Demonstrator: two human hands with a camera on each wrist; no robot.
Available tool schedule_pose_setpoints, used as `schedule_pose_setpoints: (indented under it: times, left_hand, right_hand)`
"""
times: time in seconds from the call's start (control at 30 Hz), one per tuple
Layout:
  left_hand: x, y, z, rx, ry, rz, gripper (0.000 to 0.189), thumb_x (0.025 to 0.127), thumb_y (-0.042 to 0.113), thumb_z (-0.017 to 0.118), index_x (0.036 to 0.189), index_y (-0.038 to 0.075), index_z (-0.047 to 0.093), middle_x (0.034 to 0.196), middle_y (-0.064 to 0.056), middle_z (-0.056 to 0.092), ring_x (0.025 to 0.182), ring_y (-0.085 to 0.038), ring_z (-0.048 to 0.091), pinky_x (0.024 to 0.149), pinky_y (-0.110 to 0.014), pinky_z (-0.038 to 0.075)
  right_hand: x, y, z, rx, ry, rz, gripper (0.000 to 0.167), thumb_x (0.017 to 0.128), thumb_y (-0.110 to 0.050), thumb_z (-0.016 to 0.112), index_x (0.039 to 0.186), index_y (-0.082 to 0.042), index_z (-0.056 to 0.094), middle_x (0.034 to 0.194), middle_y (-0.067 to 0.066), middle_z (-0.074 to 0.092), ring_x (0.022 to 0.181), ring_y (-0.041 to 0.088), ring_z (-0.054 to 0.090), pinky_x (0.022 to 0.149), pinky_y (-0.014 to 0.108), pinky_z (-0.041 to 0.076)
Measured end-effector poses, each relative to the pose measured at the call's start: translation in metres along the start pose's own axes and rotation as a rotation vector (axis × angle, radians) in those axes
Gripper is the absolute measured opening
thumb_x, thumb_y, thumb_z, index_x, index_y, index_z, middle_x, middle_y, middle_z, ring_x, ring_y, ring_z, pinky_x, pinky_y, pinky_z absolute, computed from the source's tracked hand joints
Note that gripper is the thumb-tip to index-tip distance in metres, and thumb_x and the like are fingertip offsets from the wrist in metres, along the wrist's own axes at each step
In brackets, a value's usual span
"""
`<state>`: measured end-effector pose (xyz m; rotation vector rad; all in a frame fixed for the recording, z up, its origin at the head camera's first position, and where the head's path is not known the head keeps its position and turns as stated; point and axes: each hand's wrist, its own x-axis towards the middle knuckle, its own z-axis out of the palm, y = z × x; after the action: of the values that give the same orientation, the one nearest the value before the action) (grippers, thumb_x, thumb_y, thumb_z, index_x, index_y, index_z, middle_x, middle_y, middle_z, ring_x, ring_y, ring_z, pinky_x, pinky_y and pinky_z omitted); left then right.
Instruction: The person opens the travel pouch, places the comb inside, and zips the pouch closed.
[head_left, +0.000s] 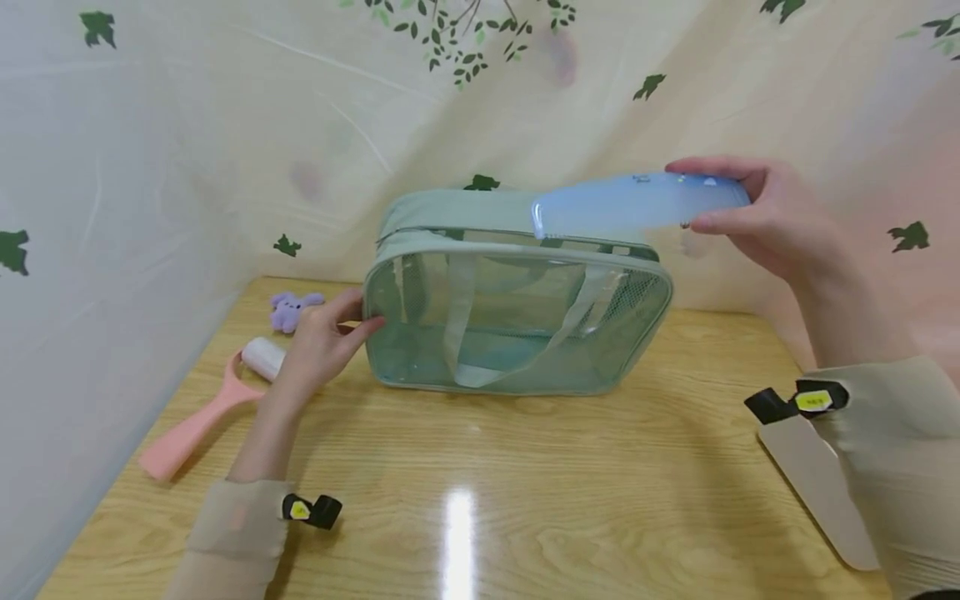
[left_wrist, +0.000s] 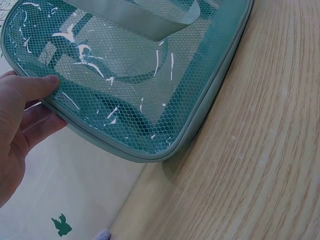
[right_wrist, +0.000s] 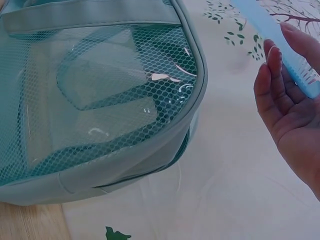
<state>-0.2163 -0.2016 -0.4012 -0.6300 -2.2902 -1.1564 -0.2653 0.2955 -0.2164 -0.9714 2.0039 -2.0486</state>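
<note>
A pale green toiletry bag [head_left: 517,367] with clear panels, mesh and a strap handle stands upright on the table. Along its top runs a gap beside the zip. My left hand [head_left: 322,337] pinches the bag's left edge, thumb on the front panel in the left wrist view. Up at the right, my right hand [head_left: 780,212] holds a light blue comb [head_left: 615,204] by one end, between thumb and fingers. The comb has small prints on its spine and its far end hangs over the bag's top; its teeth are blurred in the head view.
Left of the bag lie a pink lint roller [head_left: 198,425] with a white roll [head_left: 264,358], partly behind my left hand, and a purple plush toy [head_left: 288,312]. A flat beige object [head_left: 813,492] is partly under my right sleeve. A printed curtain [head_left: 225,167] hangs behind the wooden table [head_left: 570,500].
</note>
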Motion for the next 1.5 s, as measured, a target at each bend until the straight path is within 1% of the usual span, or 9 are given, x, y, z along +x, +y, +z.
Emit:
schedule_pose_setpoints:
  times: [0.17,0.37,0.53,0.67,0.83,1.07,1.27,1.5]
  left_hand:
    - [-0.001,0.001,0.001,0.002,0.001,-0.001,0.030,0.089,-0.001,0.078,0.118,0.000,0.070,0.104,-0.021,0.079,0.092,-0.035,0.077,0.068,-0.001,0.051]
    - [0.000,0.001,0.001,0.001,-0.003,-0.006,0.030,0.089,-0.001,0.077,0.119,0.000,0.070,0.105,-0.020,0.078,0.093,-0.036,0.077,0.069,-0.002,0.051]
    - [-0.001,0.001,0.000,0.009,-0.001,-0.008,0.030,0.089,-0.001,0.077,0.118,0.000,0.070,0.104,-0.020,0.079,0.092,-0.035,0.077,0.069,-0.001,0.051]
    - [0.000,0.002,0.001,0.005,-0.001,-0.006,0.029,0.089,-0.001,0.077,0.117,-0.001,0.070,0.103,-0.020,0.079,0.092,-0.035,0.077,0.069,-0.001,0.051]
    - [0.000,0.001,0.001,-0.001,0.000,-0.003,0.026,0.090,-0.001,0.076,0.116,0.000,0.071,0.103,-0.020,0.079,0.092,-0.036,0.077,0.070,0.000,0.051]
    - [0.000,0.001,0.000,-0.004,0.002,-0.003,0.025,0.091,0.000,0.075,0.116,0.001,0.071,0.102,-0.019,0.079,0.091,-0.037,0.077,0.070,-0.001,0.051]
    - [0.000,0.002,0.000,-0.010,0.003,-0.003,0.025,0.091,0.000,0.075,0.116,0.001,0.072,0.103,-0.019,0.079,0.092,-0.036,0.076,0.070,-0.002,0.052]
    - [0.000,0.000,0.001,-0.014,0.008,-0.007,0.025,0.091,0.000,0.076,0.115,0.002,0.072,0.103,-0.018,0.079,0.092,-0.035,0.076,0.070,-0.002,0.052]
  right_hand:
    - [0.019,-0.002,0.007,-0.035,0.035,0.036,0.051,0.088,0.027,0.056,0.136,0.009,0.060,0.137,0.013,0.065,0.115,0.023,0.067,0.096,0.021,0.058]
    - [0.039,-0.005,0.014,-0.074,0.037,0.072,0.050,0.087,0.025,0.060,0.134,0.006,0.063,0.135,0.011,0.067,0.113,0.021,0.068,0.097,0.019,0.057]
    - [0.054,-0.005,0.020,-0.138,0.038,0.131,0.050,0.087,0.020,0.065,0.134,0.002,0.065,0.139,0.011,0.061,0.114,0.022,0.065,0.096,0.018,0.056]
    - [0.062,-0.004,0.022,-0.218,0.034,0.189,0.051,0.087,0.014,0.070,0.136,-0.001,0.063,0.140,0.009,0.058,0.116,0.022,0.062,0.096,0.017,0.054]
    - [0.071,-0.006,0.024,-0.328,0.022,0.243,0.055,0.087,0.009,0.074,0.140,-0.003,0.062,0.141,0.005,0.059,0.120,0.019,0.062,0.096,0.016,0.053]
    - [0.084,-0.007,0.032,-0.573,-0.015,0.290,0.055,0.088,-0.009,0.081,0.140,-0.010,0.063,0.138,0.000,0.061,0.116,0.018,0.059,0.095,0.014,0.050]
    - [0.090,-0.005,0.039,-0.675,-0.049,0.324,0.059,0.085,-0.017,0.085,0.140,-0.016,0.064,0.139,0.000,0.061,0.119,0.017,0.055,0.094,0.013,0.046]
    - [0.095,-0.004,0.045,-0.777,-0.112,0.327,0.060,0.087,-0.024,0.085,0.142,-0.020,0.063,0.144,0.001,0.057,0.121,0.016,0.052,0.092,0.011,0.047]
